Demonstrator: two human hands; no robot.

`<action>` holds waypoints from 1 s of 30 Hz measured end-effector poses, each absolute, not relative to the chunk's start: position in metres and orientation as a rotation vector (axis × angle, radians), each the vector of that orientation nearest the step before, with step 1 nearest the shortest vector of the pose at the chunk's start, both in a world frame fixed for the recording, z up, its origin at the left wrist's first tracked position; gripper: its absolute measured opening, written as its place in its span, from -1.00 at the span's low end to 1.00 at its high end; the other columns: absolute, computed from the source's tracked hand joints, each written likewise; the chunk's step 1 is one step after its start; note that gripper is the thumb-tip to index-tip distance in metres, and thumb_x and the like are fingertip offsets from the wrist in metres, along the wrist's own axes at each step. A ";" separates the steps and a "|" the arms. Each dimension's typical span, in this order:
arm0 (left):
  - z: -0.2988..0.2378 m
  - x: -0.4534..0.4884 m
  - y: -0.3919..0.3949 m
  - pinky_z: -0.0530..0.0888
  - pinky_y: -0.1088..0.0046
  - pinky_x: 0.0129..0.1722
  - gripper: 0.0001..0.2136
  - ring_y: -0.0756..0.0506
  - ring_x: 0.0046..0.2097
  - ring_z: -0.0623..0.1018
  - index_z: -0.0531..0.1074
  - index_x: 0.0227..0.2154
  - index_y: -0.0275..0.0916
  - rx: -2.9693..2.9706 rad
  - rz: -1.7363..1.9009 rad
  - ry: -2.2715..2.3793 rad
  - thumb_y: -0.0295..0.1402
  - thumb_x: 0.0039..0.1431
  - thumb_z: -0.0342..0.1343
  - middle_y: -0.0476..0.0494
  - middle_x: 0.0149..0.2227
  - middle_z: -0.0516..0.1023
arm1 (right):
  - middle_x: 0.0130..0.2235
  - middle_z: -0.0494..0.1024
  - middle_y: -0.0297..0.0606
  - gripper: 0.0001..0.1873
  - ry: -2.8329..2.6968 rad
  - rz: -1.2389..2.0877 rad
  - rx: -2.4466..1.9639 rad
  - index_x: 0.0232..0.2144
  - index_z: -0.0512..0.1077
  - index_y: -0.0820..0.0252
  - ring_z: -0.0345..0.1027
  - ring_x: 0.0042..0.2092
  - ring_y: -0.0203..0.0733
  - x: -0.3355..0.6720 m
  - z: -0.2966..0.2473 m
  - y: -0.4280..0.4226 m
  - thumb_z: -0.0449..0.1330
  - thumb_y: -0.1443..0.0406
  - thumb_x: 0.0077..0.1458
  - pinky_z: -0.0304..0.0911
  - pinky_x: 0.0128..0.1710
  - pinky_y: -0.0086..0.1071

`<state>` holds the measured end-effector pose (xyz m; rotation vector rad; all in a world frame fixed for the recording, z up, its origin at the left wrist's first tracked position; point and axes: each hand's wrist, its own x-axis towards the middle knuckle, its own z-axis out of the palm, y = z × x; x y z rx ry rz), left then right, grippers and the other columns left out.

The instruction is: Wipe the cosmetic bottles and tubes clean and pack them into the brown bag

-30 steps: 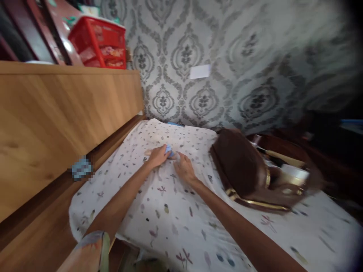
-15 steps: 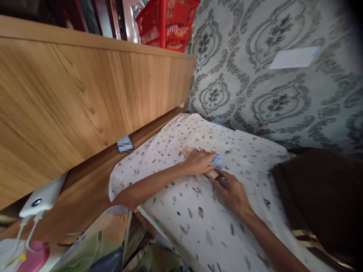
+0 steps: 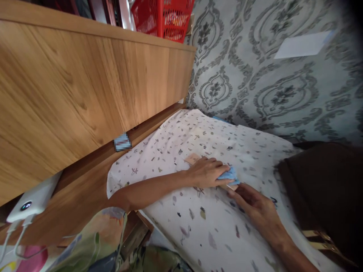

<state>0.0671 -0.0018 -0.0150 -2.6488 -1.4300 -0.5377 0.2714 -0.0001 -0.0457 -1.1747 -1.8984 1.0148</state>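
A flat, pale pinkish-beige strip (image 3: 192,158) lies over the patterned white sheet (image 3: 184,211), its middle hidden under my left hand (image 3: 206,173). The fingers of that hand are curled over a light blue cloth (image 3: 230,174), pressing it against the strip. At the strip's near right end, my right hand (image 3: 259,206) pinches its edge between thumb and fingers. What exactly the strip is cannot be made out.
A wooden cabinet panel (image 3: 93,83) runs along the left, with a red plastic basket (image 3: 172,19) on top. A white power bank (image 3: 34,202) with cables sits lower left. A dark brown bag (image 3: 323,196) lies at the right, near the patterned wall (image 3: 238,75).
Both hands have shifted right and slightly toward me, the strip with them. My left hand has moved with the blue cloth along the strip. The camera view has tilted a little.
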 end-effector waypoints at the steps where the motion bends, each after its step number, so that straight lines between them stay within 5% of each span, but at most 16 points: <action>1: -0.017 0.067 -0.001 0.43 0.22 0.05 -0.54 -0.23 0.07 0.51 0.42 0.09 -0.34 -2.639 -0.561 -1.416 -0.06 0.42 -0.06 -0.30 -0.03 0.57 | -0.45 0.58 -0.24 -0.43 -1.876 1.026 -1.173 -0.33 0.52 0.10 0.45 -0.42 -0.08 0.271 -0.048 0.000 0.34 -0.21 -0.18 0.41 -0.41 -0.28; 5: -0.023 0.066 -0.001 0.44 0.23 0.05 -0.59 -0.23 0.05 0.50 0.45 0.01 -0.35 -2.631 -0.633 -1.368 -0.10 0.42 -0.04 -0.35 -0.02 0.53 | -0.44 0.58 -0.25 -0.39 -1.838 0.959 -1.226 -0.24 0.54 0.15 0.47 -0.43 -0.11 0.271 -0.052 -0.002 0.31 -0.19 -0.14 0.40 -0.42 -0.32; 11: -0.022 0.057 -0.001 0.40 0.21 0.09 -0.61 -0.23 0.12 0.47 0.23 0.18 -0.28 -2.662 -0.703 -1.535 -0.19 0.42 -0.03 -0.33 0.09 0.52 | -0.40 0.62 -0.21 -0.36 -1.911 0.886 -1.256 -0.12 0.56 0.20 0.48 -0.43 -0.11 0.277 -0.045 -0.009 0.25 -0.17 -0.05 0.40 -0.43 -0.34; 17: -0.022 0.044 0.007 0.39 0.17 0.06 -0.74 -0.24 0.03 0.50 0.27 0.05 -0.23 -2.643 -0.677 -1.631 -0.21 0.43 -0.06 -0.27 0.03 0.54 | -0.42 0.62 -0.23 -0.32 -1.873 0.879 -1.296 -0.08 0.56 0.18 0.51 -0.43 -0.09 0.289 -0.048 -0.010 0.27 -0.17 -0.08 0.43 -0.40 -0.32; 30: -0.027 0.024 0.017 0.44 0.25 -0.13 -0.82 -0.22 -0.07 0.50 0.26 -0.03 -0.21 -2.451 -0.689 -1.849 -0.26 0.44 -0.12 -0.26 -0.11 0.52 | -0.27 0.67 -0.12 -0.24 -1.529 1.311 -1.250 -0.10 0.55 0.16 0.58 -0.39 -0.06 0.291 -0.045 -0.005 0.49 -0.13 -0.31 0.49 -0.45 -0.32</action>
